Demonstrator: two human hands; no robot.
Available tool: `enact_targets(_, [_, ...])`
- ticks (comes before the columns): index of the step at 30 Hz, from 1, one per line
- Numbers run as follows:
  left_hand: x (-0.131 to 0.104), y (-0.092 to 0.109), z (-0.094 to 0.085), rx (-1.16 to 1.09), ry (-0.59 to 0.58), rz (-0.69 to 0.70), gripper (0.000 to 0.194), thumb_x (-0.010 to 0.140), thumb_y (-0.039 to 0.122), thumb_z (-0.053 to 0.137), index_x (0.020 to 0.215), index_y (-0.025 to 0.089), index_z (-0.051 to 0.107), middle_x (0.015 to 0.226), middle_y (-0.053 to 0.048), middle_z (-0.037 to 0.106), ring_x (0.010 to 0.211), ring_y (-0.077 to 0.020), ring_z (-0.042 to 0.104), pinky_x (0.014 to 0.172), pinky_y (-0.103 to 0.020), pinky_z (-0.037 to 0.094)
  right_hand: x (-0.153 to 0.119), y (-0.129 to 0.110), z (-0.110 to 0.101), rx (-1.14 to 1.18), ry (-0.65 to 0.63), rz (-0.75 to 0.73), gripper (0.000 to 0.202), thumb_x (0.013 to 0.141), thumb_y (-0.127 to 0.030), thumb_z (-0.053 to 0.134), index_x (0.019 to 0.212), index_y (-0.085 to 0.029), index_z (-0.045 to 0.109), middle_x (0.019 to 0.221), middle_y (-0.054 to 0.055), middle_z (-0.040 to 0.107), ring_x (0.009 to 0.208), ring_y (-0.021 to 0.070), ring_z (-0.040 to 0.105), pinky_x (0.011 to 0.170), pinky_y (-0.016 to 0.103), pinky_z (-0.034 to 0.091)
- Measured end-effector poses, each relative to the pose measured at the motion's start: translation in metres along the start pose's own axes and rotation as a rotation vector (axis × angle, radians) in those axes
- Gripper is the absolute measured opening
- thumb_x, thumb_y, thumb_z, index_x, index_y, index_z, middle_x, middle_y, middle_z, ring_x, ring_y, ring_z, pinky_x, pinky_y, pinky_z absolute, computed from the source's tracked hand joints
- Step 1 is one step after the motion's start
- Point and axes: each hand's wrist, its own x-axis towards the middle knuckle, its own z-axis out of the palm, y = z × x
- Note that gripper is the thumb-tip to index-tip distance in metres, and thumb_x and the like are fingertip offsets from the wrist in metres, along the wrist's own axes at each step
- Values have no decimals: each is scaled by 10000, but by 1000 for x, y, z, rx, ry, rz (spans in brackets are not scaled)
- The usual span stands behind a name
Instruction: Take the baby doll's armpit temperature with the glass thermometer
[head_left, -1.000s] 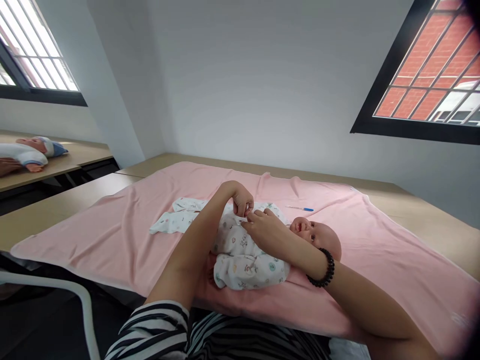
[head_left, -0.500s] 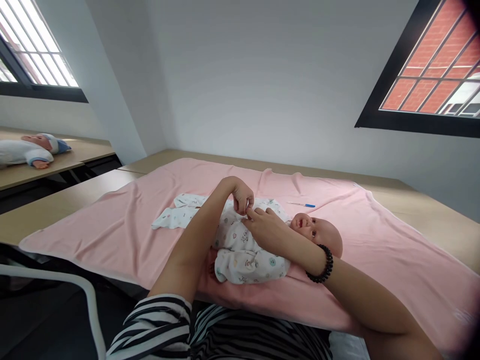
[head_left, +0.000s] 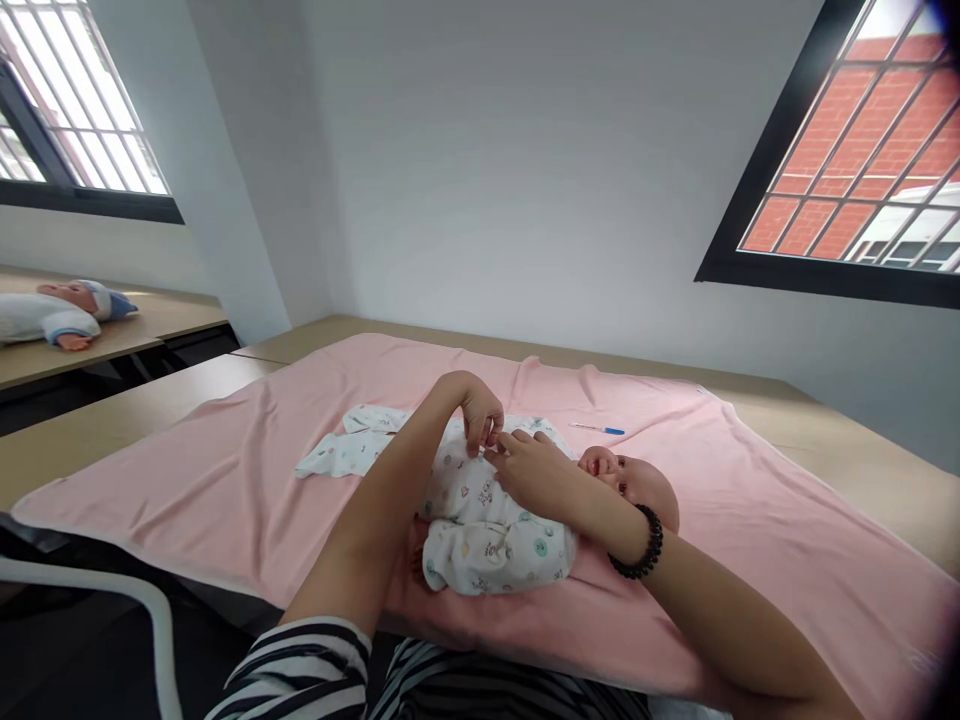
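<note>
A baby doll [head_left: 641,485] lies on its back, its head to the right, wearing a white printed romper [head_left: 495,555]. Over the romper's front, my left hand [head_left: 481,412] bends down from above with its fingers pinched on the cloth. Close against it, my right hand [head_left: 536,472] also has its fingertips closed at the same spot. The small piece of cloth or fastening between the fingertips is too small to make out. My forearms cover part of the doll's body and legs.
A pink blanket [head_left: 247,450] lies under the doll on a wooden table [head_left: 817,420]. A blue-ended thermometer [head_left: 611,431] rests beyond the doll's head. Another doll [head_left: 71,315] lies on a table at the left. A white curved tube [head_left: 157,620] stands at the lower left.
The view has tilted up slightly, so everything sits a little lower. My hands stay together at the romper's front, with the fingers shifted only slightly.
</note>
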Motion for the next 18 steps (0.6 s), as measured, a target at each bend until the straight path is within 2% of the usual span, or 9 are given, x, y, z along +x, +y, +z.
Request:
enact_targets(3, [-1,8,2,26,32,-73,490,317,268,932,746,191,710,738,-5,738,771,-226,701,749,-337,575,1,5,-2,21,-20,-31,341,1015,-272,452,1314,-170,580,1261,149,593,1113,272,570,866,410,472])
enact_targets(6, [-3,14,3,-2,35,-138,491,302,223,929,730,190,691,741,1,734,793,-229,697,834,-370,568,0,5,-3,18,-12,-51,340,1008,-205,443,1321,-195,577,1236,129,607,1107,260,569,869,413,455])
enact_targets(11, [-7,16,4,-52,-1,-128,463,384,297,933,753,190,674,794,-23,749,833,-250,704,900,-422,551,-4,-3,-8,-27,9,-92,478,868,-21,491,1315,-161,588,1264,130,592,1129,268,551,881,437,442])
enact_targets(18, [-10,21,4,-60,11,-171,461,344,238,926,731,185,680,793,-12,756,860,-252,705,946,-419,532,-4,-6,-6,-21,-22,-53,473,883,-43,478,1323,-166,601,1238,148,585,1088,270,554,854,429,437])
